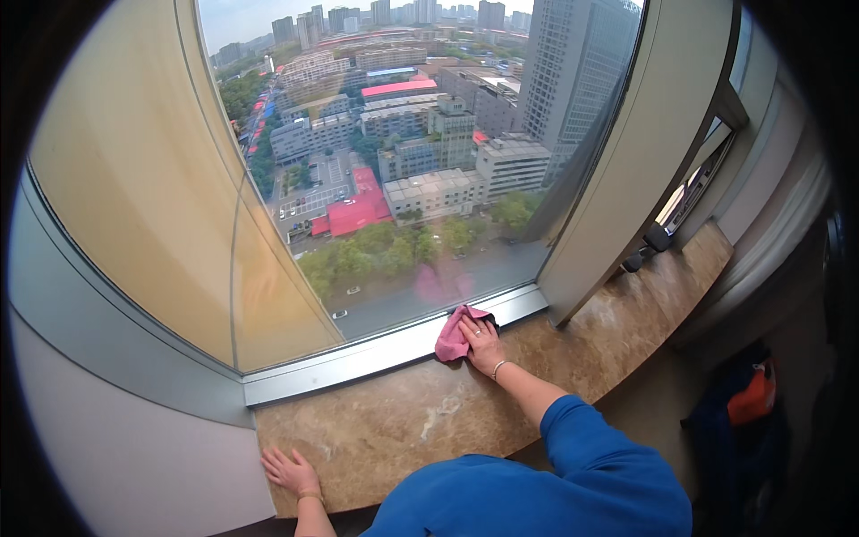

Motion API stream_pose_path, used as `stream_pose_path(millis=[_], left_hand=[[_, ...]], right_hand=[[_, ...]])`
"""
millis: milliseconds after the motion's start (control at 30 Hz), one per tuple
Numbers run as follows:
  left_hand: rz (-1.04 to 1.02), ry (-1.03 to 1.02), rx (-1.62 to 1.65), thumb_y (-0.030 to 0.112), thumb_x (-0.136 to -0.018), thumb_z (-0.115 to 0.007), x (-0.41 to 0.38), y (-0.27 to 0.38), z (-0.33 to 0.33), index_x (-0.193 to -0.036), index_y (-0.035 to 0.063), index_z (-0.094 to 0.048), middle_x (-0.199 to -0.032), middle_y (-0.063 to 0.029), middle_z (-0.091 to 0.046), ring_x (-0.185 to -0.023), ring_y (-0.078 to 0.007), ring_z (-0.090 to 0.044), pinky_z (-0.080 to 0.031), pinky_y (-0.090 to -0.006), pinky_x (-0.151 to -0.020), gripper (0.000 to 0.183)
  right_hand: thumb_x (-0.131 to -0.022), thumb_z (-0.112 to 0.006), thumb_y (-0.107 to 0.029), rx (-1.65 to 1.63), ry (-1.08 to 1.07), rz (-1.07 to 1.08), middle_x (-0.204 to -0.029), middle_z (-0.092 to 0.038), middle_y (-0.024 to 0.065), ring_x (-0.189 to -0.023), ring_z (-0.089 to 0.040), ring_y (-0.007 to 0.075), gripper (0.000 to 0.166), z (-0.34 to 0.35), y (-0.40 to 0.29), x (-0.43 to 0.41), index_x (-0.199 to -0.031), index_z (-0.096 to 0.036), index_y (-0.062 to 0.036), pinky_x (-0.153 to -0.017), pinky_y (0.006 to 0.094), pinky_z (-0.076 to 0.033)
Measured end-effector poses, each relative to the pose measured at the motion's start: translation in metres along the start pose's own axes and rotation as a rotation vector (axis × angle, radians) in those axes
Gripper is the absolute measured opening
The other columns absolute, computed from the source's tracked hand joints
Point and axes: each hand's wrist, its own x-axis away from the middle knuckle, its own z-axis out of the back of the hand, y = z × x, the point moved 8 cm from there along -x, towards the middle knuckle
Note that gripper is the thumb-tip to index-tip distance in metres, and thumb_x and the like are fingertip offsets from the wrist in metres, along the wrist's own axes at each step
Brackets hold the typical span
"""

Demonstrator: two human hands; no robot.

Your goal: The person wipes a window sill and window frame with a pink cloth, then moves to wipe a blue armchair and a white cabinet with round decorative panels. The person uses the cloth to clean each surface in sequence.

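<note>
My right hand presses a pink cloth onto the metal bottom rail of the window frame, close to the glass. Part of the cloth hangs over the edge of the marble sill, and a dark patch shows beside my fingers. My left hand rests flat on the sill's left end, fingers spread, next to the pale wall, holding nothing. Behind the cloth rises the tall window pane, with buildings and a road far below.
A wide metal mullion stands right of the pane. Beyond it are an ajar window and dark objects on the sill. A light curtain hangs at the right, above a dark blue and orange item.
</note>
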Motion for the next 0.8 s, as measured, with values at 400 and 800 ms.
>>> stream_pose_path(millis=[400,800], left_hand=[[-0.001,0.013,-0.012,0.034,-0.099,-0.053,-0.001,-0.003,-0.004,-0.149,0.0017,-0.043,-0.163,-0.0162,-0.031,-0.152,-0.0375,-0.021,-0.019,-0.0548,-0.120,0.060],[-0.019,0.032,-0.018,0.036,-0.100,-0.050,0.000,-0.003,-0.004,-0.149,0.0018,-0.043,-0.162,-0.0177,-0.032,-0.151,-0.0371,-0.023,-0.019,-0.0532,-0.120,0.060]], right_hand=[[-0.083,-0.066,-0.018,-0.106,-0.111,0.192,-0.159,-0.039,0.0094,-0.151,-0.029,0.0271,0.071,-0.051,-0.127,-0.032,-0.149,-0.044,-0.0069,-0.122,0.0468,-0.025],[-0.090,-0.054,-0.015,-0.123,-0.241,0.430,-0.160,-0.035,0.0137,-0.150,-0.028,0.0295,0.064,-0.110,-0.280,-0.062,-0.151,-0.038,-0.0029,-0.121,0.0475,-0.024]])
